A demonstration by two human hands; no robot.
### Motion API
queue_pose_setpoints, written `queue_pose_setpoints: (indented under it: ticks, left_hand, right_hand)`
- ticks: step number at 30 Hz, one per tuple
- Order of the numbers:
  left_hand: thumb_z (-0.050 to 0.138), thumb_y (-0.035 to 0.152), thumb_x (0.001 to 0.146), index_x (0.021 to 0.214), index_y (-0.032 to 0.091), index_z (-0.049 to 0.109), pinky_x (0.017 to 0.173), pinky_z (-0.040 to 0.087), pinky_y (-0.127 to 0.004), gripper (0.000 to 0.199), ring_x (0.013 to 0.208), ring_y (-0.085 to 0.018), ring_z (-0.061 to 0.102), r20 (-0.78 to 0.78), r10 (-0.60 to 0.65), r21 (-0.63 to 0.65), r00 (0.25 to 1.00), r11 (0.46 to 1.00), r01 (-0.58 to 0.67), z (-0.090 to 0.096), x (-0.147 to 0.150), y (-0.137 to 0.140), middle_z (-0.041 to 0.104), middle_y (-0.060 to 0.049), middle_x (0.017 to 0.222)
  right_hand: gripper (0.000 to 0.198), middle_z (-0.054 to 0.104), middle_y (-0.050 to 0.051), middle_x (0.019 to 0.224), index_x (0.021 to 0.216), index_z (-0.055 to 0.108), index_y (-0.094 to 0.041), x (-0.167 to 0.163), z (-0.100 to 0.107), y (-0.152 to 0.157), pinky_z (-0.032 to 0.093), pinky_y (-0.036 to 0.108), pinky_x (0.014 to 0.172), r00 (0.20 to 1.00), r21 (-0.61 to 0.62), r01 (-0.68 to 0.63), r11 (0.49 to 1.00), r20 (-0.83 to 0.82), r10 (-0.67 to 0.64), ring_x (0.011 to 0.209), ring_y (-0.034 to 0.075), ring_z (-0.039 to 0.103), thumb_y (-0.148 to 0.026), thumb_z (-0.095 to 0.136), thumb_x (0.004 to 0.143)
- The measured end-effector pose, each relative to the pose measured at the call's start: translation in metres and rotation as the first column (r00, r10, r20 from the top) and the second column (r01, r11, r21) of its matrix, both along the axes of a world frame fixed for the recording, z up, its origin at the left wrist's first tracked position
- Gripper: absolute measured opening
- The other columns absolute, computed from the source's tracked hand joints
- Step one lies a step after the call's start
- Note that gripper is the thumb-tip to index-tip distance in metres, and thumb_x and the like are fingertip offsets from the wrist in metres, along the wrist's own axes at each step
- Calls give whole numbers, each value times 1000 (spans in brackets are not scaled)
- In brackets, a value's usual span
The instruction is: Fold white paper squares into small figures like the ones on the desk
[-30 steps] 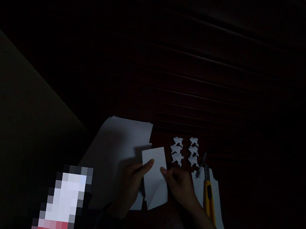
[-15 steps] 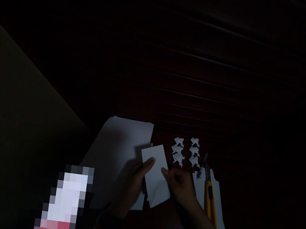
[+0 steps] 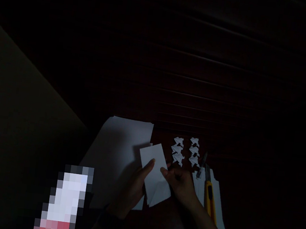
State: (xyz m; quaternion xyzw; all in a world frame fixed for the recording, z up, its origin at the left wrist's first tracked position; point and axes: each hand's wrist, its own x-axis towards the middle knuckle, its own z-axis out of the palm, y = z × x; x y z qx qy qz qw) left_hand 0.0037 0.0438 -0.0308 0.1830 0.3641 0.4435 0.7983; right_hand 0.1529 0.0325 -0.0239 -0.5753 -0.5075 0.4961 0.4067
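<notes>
Paper (image 3: 154, 182), white and folded into a narrow oblong, is held up in front of the person, tilted so that its upper end leans to the left. A diagonal crease or flap edge runs across its lower end, and layers show at the bottom corner. The left hand (image 3: 132, 187) is clamped on its left edge, thumb flat on the upper face and the other fingers mostly hidden underneath. The right hand (image 3: 181, 186) pinches the opposite edge, thumb tip on the face and fingers curled in. A dark band (image 3: 110, 220) circles the left wrist.

Behind the left hand, large white sheets (image 3: 118, 140) lie in a stack on the dark bench (image 3: 159, 224), partly covered by the folded piece and by shadow. Beyond the right hand are six small folded paper figures, set in two columns of three: the left column (image 3: 177, 149) is nearer the held piece, the right column (image 3: 194, 150) just beside it. Farther right, a yellow cutter (image 3: 210, 199) with its blade out rests on more white paper (image 3: 221, 210). Just left of its blade lies a slim pen-like object (image 3: 202, 165), too dim to identify. At the lower left, a pale patch with red at its foot is blurred into blocks.
</notes>
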Motion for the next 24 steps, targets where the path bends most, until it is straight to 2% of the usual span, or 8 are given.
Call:
queue_pose_setpoints:
  ticks: [5,12,18,24]
  left_hand:
    - [57,41,83,121,12,56,80,49,-36,48,89,-26,67,38,-9,-8,999,1000,9,3,-1,1,69,-15,103]
    - [55,41,84,123,13,54,81,50,-36,48,92,-26,66,27,17,-30,999,999,-16,-4,-2,2,68,-14,105]
    - [54,45,84,121,13,56,81,51,-38,49,92,-28,66,14,31,-19,999,999,-31,-3,-2,2,69,-15,104]
    - [54,49,82,121,15,56,80,51,-40,52,88,-28,68,-11,41,-39,999,998,-41,-1,-2,4,70,-15,102]
  right_hand:
    - [43,44,-3,53,52,48,-15,0,-2,0,30,21,48,998,9,18,1000,66,-18,51,8,36,-46,57,80]
    - [40,44,-3,54,57,51,-14,0,0,-1,31,20,47,997,-16,-73,997,-3,73,51,8,37,-46,57,80]
    - [43,47,-3,51,53,48,-16,0,-2,-3,31,20,44,997,4,-42,999,61,42,47,8,41,-49,59,78]
    - [50,54,-2,42,55,58,-15,-3,4,-6,34,20,38,993,-125,-117,985,-1,118,36,10,49,-56,49,82]
